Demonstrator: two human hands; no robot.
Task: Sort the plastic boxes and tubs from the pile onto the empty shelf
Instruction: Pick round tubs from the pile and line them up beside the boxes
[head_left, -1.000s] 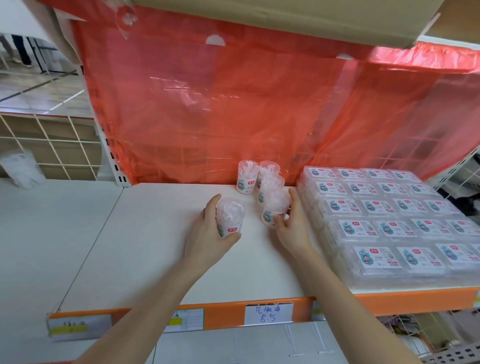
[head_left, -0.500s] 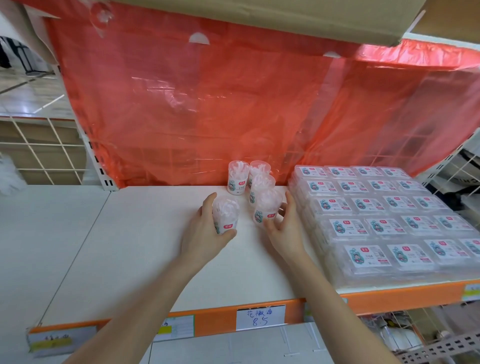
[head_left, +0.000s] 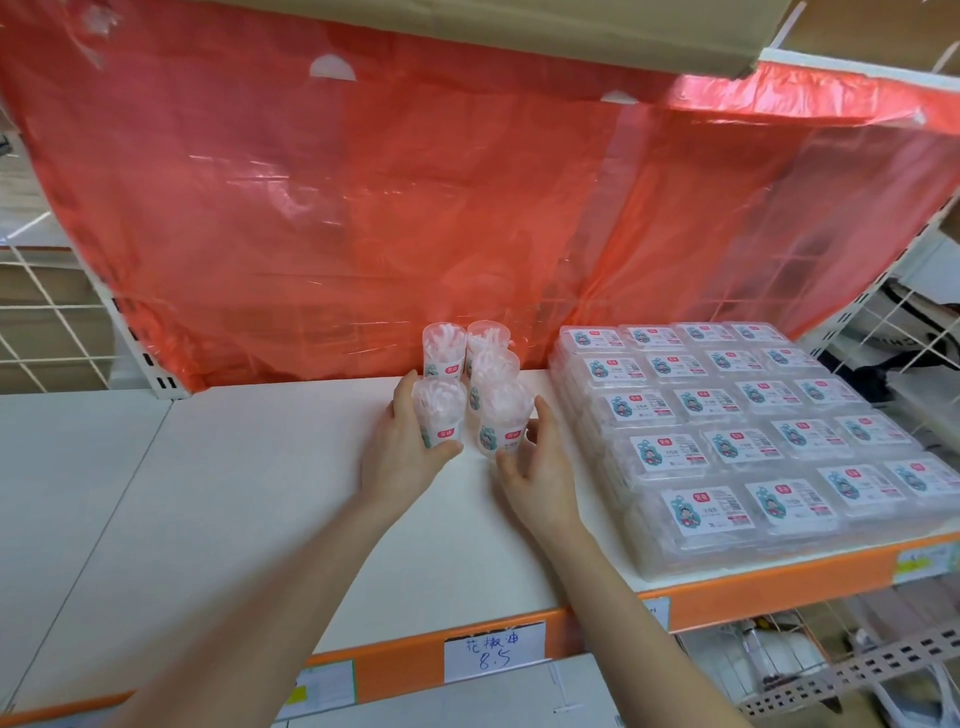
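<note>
Several clear round tubs of white picks stand in a cluster at the back of the white shelf (head_left: 249, 499). My left hand (head_left: 397, 462) grips the front left tub (head_left: 440, 410), thumb across its front and fingers behind it. The tub stands just in front of a back tub (head_left: 443, 349). My right hand (head_left: 543, 470) is beside the front right tub (head_left: 506, 423), which stands on the shelf. Its fingers are spread loosely, with a fingertip at the tub's right side. Flat clear boxes (head_left: 727, 415) with printed labels lie stacked in neat rows to the right.
A red plastic sheet (head_left: 415, 208) hangs behind the shelf, with cardboard (head_left: 467, 26) overhead. The orange front edge carries a handwritten price label (head_left: 493, 654). White wire grids (head_left: 41, 322) flank the shelf on both sides. A bare stretch of shelf lies left of the tubs.
Both hands moved their tubs back toward the cluster. My right hand has loosened its hold and its tub now stands on the shelf. My left hand still grips its tub.
</note>
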